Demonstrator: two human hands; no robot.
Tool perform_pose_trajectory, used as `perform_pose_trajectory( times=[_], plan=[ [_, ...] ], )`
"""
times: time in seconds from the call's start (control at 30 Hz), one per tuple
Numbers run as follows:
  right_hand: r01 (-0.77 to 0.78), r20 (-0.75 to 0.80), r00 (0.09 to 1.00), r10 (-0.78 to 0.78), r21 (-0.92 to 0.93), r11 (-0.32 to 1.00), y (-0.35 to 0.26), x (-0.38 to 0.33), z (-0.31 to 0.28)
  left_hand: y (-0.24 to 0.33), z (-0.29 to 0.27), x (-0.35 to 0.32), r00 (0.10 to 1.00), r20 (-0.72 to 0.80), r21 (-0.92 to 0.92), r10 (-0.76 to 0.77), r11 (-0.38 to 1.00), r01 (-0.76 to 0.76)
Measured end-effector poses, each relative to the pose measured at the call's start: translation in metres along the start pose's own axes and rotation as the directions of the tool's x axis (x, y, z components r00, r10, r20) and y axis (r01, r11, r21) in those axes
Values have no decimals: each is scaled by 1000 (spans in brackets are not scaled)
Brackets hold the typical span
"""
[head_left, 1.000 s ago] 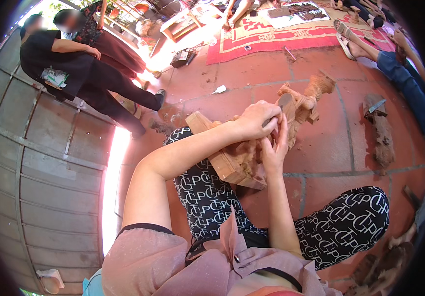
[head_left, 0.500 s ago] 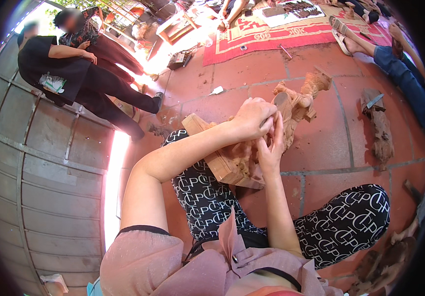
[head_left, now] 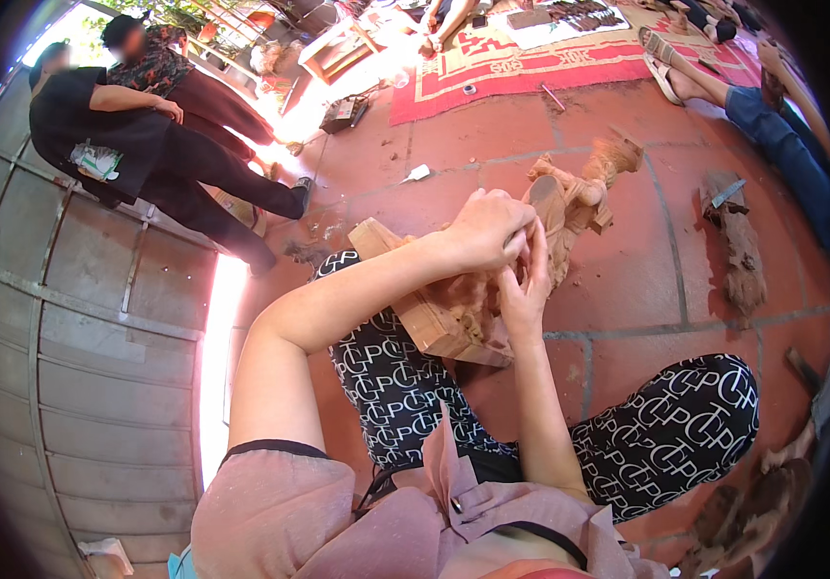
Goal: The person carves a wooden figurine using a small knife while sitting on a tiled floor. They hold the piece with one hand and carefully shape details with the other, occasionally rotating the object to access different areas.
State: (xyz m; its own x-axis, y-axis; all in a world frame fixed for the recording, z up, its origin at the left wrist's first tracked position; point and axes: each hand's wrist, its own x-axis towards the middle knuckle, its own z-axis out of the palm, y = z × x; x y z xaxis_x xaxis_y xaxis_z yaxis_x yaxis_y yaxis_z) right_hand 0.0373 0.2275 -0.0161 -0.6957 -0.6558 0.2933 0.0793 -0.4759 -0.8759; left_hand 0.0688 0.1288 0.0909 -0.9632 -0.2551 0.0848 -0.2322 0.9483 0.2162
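A carved wooden figure [head_left: 561, 217] with a blocky squared base [head_left: 439, 333] lies tilted in front of me, its base against my left leg. My left hand [head_left: 490, 230] is closed over the middle of the carving, with its fingers curled down. Close against it, my right hand [head_left: 527, 280] has its fingertips drawn together near the left hand's fingers, on the near side of the carving. Whatever the fingers grip between them is hidden or too small to name.
Red tiles [head_left: 627, 289] make up the floor. At right lies a rough wood piece [head_left: 735, 246] with a blade-like tool [head_left: 728, 193] on it. More wood pieces [head_left: 752, 511] sit lower right. Two people stand at upper left beside a metal wall [head_left: 116, 386]; another person's legs [head_left: 772, 135] reach in at right.
The whole view has shifted slightly left. Both hands stay together at the same part of the carving, with hardly any change in their fingers.
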Motion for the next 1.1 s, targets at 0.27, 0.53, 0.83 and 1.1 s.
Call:
perform_pose_trajectory(
  times=[0.27,0.53,0.83,1.1],
  plan=[
    [-118,-43,990,132,247,962,-6,3,-1,-11,17,9,987,-113,-187,111,973,-131],
    [-83,-27,996,84,18,996,-9,1,0,-8,7,2,994,-106,-184,33,982,-52],
    [10,27,1000,-6,-129,992,-3,1,0,-5,-7,-3,999,-50,-119,17,993,-23],
    [15,1,1000,-15,-190,982,3,1,-4,-10,2,-3,998,-61,-195,22,980,-34]
  ],
)
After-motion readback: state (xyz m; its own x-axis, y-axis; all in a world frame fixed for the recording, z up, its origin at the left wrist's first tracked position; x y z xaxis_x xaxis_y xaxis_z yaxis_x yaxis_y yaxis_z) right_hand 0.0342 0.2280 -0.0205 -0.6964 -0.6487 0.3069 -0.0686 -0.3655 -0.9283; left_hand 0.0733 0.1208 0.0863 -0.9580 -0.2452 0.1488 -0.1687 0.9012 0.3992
